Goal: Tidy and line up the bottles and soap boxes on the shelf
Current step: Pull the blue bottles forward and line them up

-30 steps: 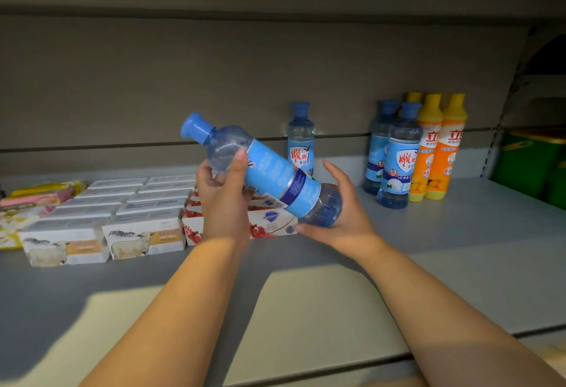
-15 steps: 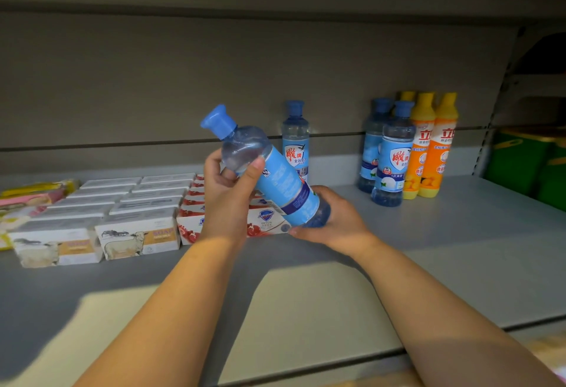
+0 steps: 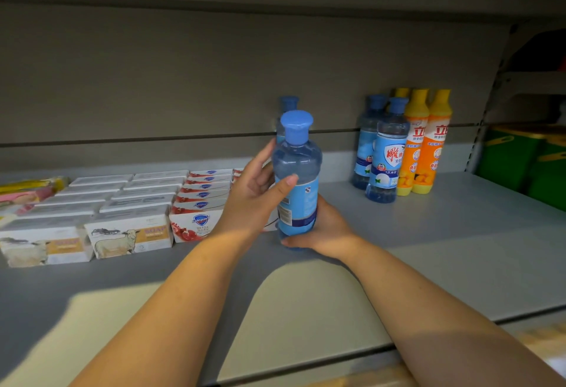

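Blue-capped bottle (image 3: 298,178) stands upright between the person's two hands, cap up and long axis vertical, over the middle of the grey shelf (image 3: 459,233). Its base is at the shelf surface or just above it; I cannot tell which, since fingers cover it. The left hand (image 3: 254,199) holds it from the left at the shoulder, thumb (image 3: 284,183) pressed across the front and the other fingers curled behind. The right hand (image 3: 324,230) grips it from the right, low down, fingers wrapped round the bottom of the body.

Straight behind it, against the back wall, a second blue bottle (image 3: 288,104) shows little more than its cap, so the two sit in one line front to back. To me the setting-down looks almost finished. What remains is to let go without tipping it, and the low right hand looks better placed to steady it.

Just to the left lie rows of soap boxes (image 3: 128,232), near the left hand. Well to the right stand two more blue bottles (image 3: 386,157) beside orange bottles (image 3: 428,147).
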The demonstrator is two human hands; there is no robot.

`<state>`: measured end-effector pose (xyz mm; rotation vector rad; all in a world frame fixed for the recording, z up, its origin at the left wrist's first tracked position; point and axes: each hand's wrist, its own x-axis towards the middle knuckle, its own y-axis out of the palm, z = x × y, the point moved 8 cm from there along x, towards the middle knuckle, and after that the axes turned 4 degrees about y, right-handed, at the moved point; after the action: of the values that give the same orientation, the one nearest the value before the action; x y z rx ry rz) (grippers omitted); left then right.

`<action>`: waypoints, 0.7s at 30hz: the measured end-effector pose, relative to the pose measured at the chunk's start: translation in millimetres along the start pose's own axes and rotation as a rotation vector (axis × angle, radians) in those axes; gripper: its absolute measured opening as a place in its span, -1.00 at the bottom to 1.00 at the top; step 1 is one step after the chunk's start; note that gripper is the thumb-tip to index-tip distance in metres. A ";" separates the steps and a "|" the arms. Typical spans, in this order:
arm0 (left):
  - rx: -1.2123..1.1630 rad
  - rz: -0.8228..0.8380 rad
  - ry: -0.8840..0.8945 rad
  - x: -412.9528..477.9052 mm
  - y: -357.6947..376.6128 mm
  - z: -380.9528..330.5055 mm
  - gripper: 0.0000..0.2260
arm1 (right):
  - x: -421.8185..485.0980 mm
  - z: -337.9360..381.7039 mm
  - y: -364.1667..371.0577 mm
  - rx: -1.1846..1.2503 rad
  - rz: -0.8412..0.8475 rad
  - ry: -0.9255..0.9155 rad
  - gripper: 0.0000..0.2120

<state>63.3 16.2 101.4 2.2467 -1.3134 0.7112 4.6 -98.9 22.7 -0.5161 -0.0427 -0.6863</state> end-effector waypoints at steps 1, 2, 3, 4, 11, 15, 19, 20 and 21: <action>0.031 -0.006 -0.029 -0.2 -2.1 3.6 -0.63 | 0.7 -2.1 0.2 0.027 0.010 0.011 -0.28; 0.069 -0.021 -0.070 -0.8 -4.8 8.0 -0.71 | 1.6 -5.0 -0.6 0.051 0.013 0.030 -0.27; 0.117 -0.041 -0.114 -1.4 -8.8 14.3 -0.79 | 2.5 -8.3 -2.3 0.075 0.013 0.051 -0.26; 0.169 -0.061 -0.157 -2.3 -13.1 21.6 -0.84 | 3.4 -11.9 -4.6 0.096 0.013 0.070 -0.25; 0.840 0.215 -0.210 -21.3 -12.1 73.8 -0.91 | 8.8 -32.8 -23.7 0.250 0.038 0.156 -0.25; 0.917 0.449 -0.272 -31.0 -3.7 92.9 -0.73 | 10.3 -32.5 -24.9 0.273 0.097 0.154 -0.21; 0.954 0.512 -0.247 -31.8 -0.6 95.1 -0.63 | 8.1 -12.4 -43.2 0.261 -0.245 0.037 -0.33; 0.969 0.514 -0.261 -31.8 -1.8 97.5 -0.61 | 6.0 -9.2 -49.8 0.244 -0.317 0.014 -0.31; 0.990 0.516 -0.280 -31.9 -3.8 100.6 -0.58 | 4.4 -7.4 -55.6 0.242 -0.345 0.002 -0.31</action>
<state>74.4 -21.6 3.5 2.8172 -2.0254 1.5386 -27.1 -141.3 41.6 -0.2766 -0.2146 -1.0043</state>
